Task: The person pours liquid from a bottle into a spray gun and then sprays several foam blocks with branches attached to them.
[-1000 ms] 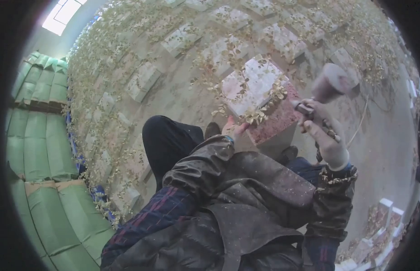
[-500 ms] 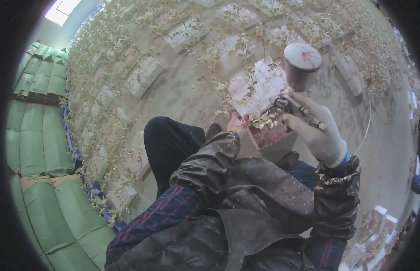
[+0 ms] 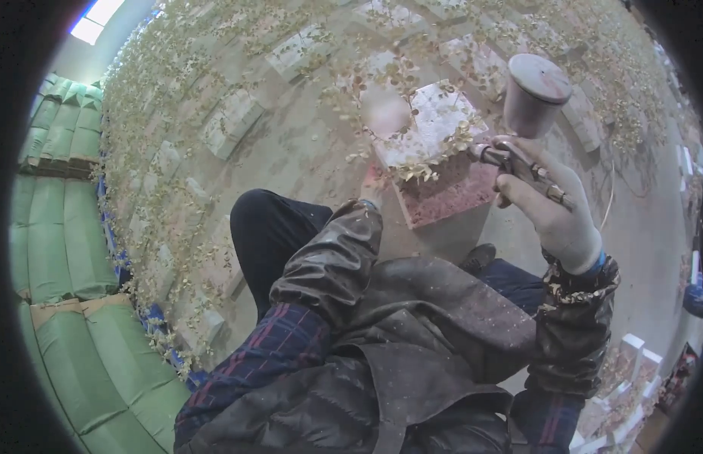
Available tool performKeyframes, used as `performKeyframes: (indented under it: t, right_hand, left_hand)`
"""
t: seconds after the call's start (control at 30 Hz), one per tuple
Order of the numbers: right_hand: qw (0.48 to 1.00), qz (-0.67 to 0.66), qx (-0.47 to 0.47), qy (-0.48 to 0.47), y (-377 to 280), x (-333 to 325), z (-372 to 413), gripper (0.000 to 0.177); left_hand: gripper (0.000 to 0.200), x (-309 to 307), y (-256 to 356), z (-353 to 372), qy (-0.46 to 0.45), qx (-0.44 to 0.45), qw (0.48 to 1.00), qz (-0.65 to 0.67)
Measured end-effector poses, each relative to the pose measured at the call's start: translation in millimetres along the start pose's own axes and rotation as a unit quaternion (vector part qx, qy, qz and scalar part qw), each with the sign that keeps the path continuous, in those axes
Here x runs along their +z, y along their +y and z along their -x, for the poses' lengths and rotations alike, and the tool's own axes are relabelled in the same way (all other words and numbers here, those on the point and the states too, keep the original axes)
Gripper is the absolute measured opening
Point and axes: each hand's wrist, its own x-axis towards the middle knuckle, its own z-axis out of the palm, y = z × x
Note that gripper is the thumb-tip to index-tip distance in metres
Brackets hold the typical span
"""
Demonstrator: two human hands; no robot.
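My gloved right hand [image 3: 559, 197] is closed around a spray gun [image 3: 529, 170] with a pale lidded cup [image 3: 534, 94] on top. The gun's nozzle points left toward a foam-like block [image 3: 450, 193], white on top and stained pinkish red on its near side. Thin stems with pale yellowish leaves [image 3: 419, 168] rise from the block and hang over its edge. At the block's left corner my left hand [image 3: 375, 179] grips it, blurred and partly hidden by haze and leaves. A round pale blur [image 3: 387, 112] covers part of the stems.
Rows of similar pale blocks [image 3: 232, 125] with leafy stems stand on the dusty floor ahead and to the left. Stacked green wrapped bundles [image 3: 60, 234] line the left side. A thin hose [image 3: 610, 198] runs at the right. More white blocks [image 3: 631, 356] lie lower right.
My right hand and the spray gun have moved right and slightly down, while the cup sits higher. My left hand has shifted up and left; more of the block's red side shows.
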Motion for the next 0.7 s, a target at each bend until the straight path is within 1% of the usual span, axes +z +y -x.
performKeyframes:
  t: [0.03,0.07,0.1,0.13,0.17,0.2,0.27,0.3,0.33,0.37,0.4,0.47,0.5,0.53,0.57,0.6,0.67,0.7]
  right_hand:
    - [0.999,0.004,-0.029,0.026,6.2,-1.2,5.3,0.036]
    - [0.997,0.010,-0.055,0.055,12.6,-4.8,16.4,0.035]
    - [0.997,0.004,-0.060,0.056,13.5,-8.1,19.6,0.035]
    - [0.996,-0.009,-0.069,0.057,14.1,-12.0,27.3,0.036]
    - [0.995,-0.026,-0.080,0.058,14.5,-16.0,37.7,0.036]
    - [0.994,-0.025,-0.088,0.060,15.1,-15.6,38.9,0.036]
    - [0.989,-0.023,-0.117,0.085,16.3,-15.9,55.0,0.035]
    - [0.989,-0.027,-0.121,0.085,17.3,-13.4,55.7,0.035]
    - [0.988,-0.035,-0.128,0.082,18.4,-10.9,62.1,0.035]
    - [0.987,-0.042,-0.137,0.077,18.8,-8.7,69.5,0.035]
    - [0.986,-0.036,-0.142,0.074,22.6,-6.0,71.7,0.035]
    - [0.984,-0.012,-0.167,0.063,28.1,-3.8,76.6,0.037]
    - [0.983,-0.008,-0.172,0.067,29.0,-4.8,78.6,0.038]
    - [0.982,-0.002,-0.176,0.069,30.5,-4.4,80.3,0.040]
    - [0.981,0.004,-0.178,0.079,33.7,-5.5,86.3,0.042]
    - [0.981,0.003,-0.174,0.082,37.5,-7.5,89.7,0.042]
    - [0.983,-0.001,-0.168,0.074,44.7,-10.3,93.7,0.041]
    - [0.982,-0.001,-0.171,0.076,47.9,-7.6,94.4,0.041]
  left_hand:
    - [0.066,-37.7,-73.6,-8.9,-0.185,0.113,0.923,0.319]
    - [0.055,-96.5,-148.1,1.5,-0.340,0.216,0.704,0.585]
    - [0.049,-111.7,-164.5,14.2,-0.360,0.187,0.665,0.626]
    - [0.042,-129.2,-180.8,29.0,-0.399,0.127,0.580,0.698]
    - [0.044,-147.2,-198.6,47.3,-0.433,0.063,0.487,0.756]
    - [0.045,-157.7,-211.4,58.5,-0.379,0.036,0.513,0.769]
    - [0.051,-182.3,-240.6,82.4,-0.138,-0.062,0.599,0.786]
    - [0.055,-175.2,-242.8,72.2,-0.076,-0.072,0.621,0.777]
    - [0.067,-171.0,-244.1,65.0,0.048,-0.092,0.655,0.749]
    - [0.082,-168.2,-245.5,59.4,0.172,-0.112,0.675,0.709]
    - [0.078,-168.4,-246.7,48.5,0.153,-0.088,0.698,0.694]
    - [0.064,-171.0,-254.8,25.3,0.076,0.003,0.779,0.623]
    - [0.050,-168.7,-262.1,18.6,0.072,-0.013,0.760,0.646]
    - [0.027,-165.4,-267.8,13.3,0.055,-0.043,0.718,0.693]
    - [0.027,-166.1,-273.0,5.7,0.041,-0.066,0.674,0.735]
    - [0.026,-161.2,-273.2,4.4,0.038,-0.071,0.664,0.744]
    - [0.025,-148.9,-274.5,3.2,0.014,-0.109,0.616,0.780]
    - [0.025,-149.7,-279.7,3.7,-0.012,-0.122,0.594,0.795]
